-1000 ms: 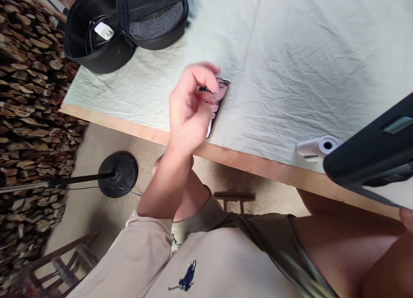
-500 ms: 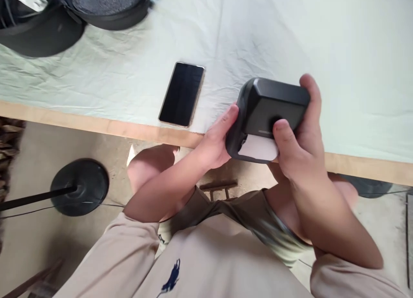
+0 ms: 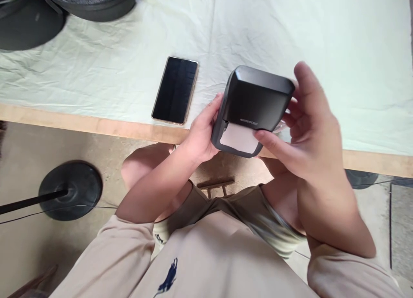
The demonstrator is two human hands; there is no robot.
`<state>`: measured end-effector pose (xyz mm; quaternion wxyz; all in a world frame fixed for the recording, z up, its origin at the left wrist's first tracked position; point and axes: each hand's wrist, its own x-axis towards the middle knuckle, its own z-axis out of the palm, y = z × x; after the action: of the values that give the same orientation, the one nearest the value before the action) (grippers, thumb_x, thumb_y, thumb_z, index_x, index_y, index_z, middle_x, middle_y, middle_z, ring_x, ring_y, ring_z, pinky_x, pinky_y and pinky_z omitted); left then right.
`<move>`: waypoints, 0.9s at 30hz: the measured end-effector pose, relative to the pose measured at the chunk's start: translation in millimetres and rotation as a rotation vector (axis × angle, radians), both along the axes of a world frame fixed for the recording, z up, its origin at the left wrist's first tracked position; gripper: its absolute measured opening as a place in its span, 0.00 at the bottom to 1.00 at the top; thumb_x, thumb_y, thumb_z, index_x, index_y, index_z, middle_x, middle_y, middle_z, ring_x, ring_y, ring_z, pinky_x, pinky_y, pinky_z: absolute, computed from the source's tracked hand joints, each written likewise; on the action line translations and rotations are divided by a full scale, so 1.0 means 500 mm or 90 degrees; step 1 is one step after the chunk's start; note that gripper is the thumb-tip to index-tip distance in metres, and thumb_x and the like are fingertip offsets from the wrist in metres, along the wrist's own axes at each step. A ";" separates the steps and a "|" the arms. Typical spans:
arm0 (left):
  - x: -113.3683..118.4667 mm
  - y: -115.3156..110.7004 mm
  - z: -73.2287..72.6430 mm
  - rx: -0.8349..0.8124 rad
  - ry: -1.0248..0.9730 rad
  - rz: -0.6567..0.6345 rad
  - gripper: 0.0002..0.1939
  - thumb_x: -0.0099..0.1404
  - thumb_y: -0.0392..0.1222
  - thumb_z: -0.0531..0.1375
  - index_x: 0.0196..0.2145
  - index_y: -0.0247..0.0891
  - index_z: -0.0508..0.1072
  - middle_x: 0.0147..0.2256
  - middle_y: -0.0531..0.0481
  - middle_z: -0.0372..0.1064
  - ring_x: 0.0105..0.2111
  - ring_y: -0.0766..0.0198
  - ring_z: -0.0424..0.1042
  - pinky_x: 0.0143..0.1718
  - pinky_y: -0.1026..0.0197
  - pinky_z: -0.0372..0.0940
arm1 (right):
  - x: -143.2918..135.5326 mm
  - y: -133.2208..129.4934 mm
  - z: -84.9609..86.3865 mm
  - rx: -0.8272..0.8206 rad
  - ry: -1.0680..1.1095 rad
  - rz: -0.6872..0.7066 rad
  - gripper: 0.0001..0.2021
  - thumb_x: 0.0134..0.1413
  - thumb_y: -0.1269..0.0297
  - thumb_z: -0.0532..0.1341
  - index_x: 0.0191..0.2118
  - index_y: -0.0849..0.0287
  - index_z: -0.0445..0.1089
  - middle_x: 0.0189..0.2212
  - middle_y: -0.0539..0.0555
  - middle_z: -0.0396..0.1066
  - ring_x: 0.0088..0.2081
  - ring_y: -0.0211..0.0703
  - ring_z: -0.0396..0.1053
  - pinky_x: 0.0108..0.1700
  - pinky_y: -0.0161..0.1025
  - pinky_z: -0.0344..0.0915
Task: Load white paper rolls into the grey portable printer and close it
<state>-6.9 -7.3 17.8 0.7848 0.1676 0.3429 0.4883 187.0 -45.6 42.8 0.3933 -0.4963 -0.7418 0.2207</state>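
Note:
A black label printer (image 3: 260, 97) with NIIMBOT lettering is tilted above the table's front edge. A white label (image 3: 240, 138) shows in the slot along its lower side. My left hand (image 3: 204, 132) is closed round the printer's left side, thumb on the edge and the other fingers hidden beneath. My right hand (image 3: 314, 130) is at the printer's right side with its fingers apart, the thumb tip by the label's right end. Something pale, too small to name, shows beside the right fingers. A phone (image 3: 175, 90) with a dark screen lies left of the printer.
Black rounded cases (image 3: 93, 5) stand at the table's far left. A pale cloth (image 3: 106, 65) covers the table, with a wooden strip (image 3: 80, 126) along its front edge. Below on the floor are a round black stand base (image 3: 71, 190) and a thin cable.
The printer has shifted slightly left and up in view, its lettering now readable. My right hand has loosened and moved outward, its thumb sliding off the printer's face to the label's end.

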 end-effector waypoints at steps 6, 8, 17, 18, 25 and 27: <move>0.001 -0.008 -0.019 0.095 -0.070 -0.143 0.30 0.79 0.65 0.51 0.50 0.38 0.81 0.47 0.40 0.85 0.59 0.36 0.82 0.53 0.39 0.82 | -0.040 0.021 0.061 0.123 0.105 -0.167 0.11 0.65 0.57 0.71 0.51 0.46 0.77 0.51 0.49 0.71 0.33 0.35 0.72 0.33 0.43 0.71; 0.004 -0.008 -0.024 0.111 -0.075 -0.158 0.28 0.80 0.62 0.50 0.51 0.40 0.81 0.47 0.42 0.86 0.55 0.38 0.85 0.48 0.41 0.83 | -0.053 0.038 0.070 0.140 0.193 -0.183 0.01 0.71 0.65 0.65 0.43 0.52 0.73 0.48 0.48 0.66 0.34 0.30 0.77 0.32 0.38 0.71; 0.004 0.010 -0.020 0.122 -0.059 -0.061 0.14 0.76 0.50 0.61 0.49 0.39 0.80 0.46 0.47 0.85 0.58 0.44 0.83 0.62 0.44 0.77 | -0.012 0.089 0.088 0.102 -0.276 0.002 0.07 0.61 0.65 0.69 0.44 0.51 0.77 0.35 0.47 0.80 0.25 0.38 0.69 0.26 0.40 0.62; 0.003 0.009 -0.020 0.126 -0.057 -0.056 0.13 0.75 0.50 0.63 0.49 0.40 0.80 0.45 0.47 0.85 0.55 0.45 0.85 0.59 0.46 0.79 | -0.008 0.097 0.087 0.087 -0.357 0.009 0.10 0.59 0.62 0.71 0.47 0.49 0.77 0.32 0.47 0.79 0.24 0.40 0.67 0.26 0.42 0.59; -0.012 0.000 -0.003 0.128 -0.048 -0.030 0.09 0.72 0.46 0.67 0.45 0.40 0.79 0.40 0.49 0.82 0.51 0.51 0.86 0.53 0.56 0.80 | -0.042 0.115 0.119 -0.019 -0.428 0.015 0.20 0.49 0.64 0.71 0.50 0.46 0.78 0.31 0.47 0.79 0.26 0.46 0.67 0.29 0.46 0.66; -0.018 0.001 0.001 0.109 -0.045 -0.022 0.08 0.75 0.44 0.64 0.45 0.38 0.80 0.44 0.46 0.84 0.58 0.50 0.83 0.61 0.53 0.78 | -0.036 0.098 0.136 -0.072 -0.311 0.023 0.23 0.50 0.66 0.70 0.53 0.47 0.76 0.38 0.47 0.83 0.26 0.42 0.68 0.28 0.46 0.68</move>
<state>-16.0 -6.7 18.6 0.7873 0.2225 0.2695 0.5080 169.2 3.2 110.7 0.1700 -0.5430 -0.8100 0.1423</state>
